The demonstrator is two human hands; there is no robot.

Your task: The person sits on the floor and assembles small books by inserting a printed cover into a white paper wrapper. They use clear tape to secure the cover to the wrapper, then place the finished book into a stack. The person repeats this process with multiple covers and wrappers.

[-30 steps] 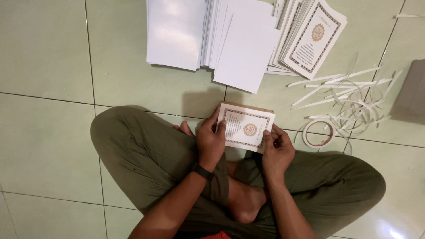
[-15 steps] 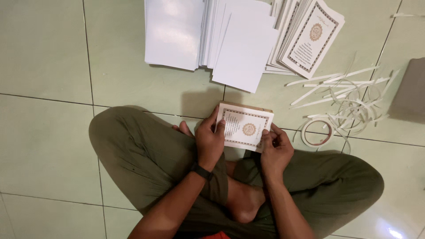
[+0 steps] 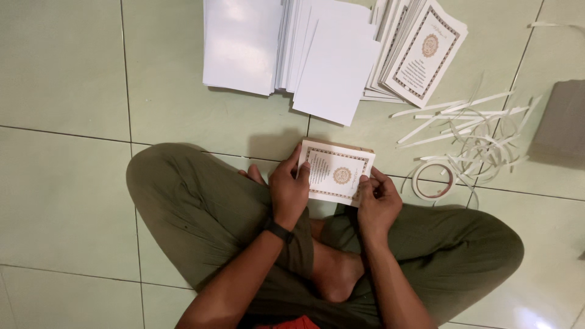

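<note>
A small booklet with a white cover, a brown ornamental border and a round emblem sits in front of my crossed legs, held in both hands. My left hand grips its left edge, thumb on the cover. My right hand pinches its lower right corner. A dark band circles my left wrist. Further out on the floor lies a fanned stack of matching printed covers and a spread of blank white sheets.
A roll of tape lies on the green tiled floor right of the booklet, beside a tangle of white paper strips. A grey object sits at the right edge. My olive-trousered legs fill the lower middle.
</note>
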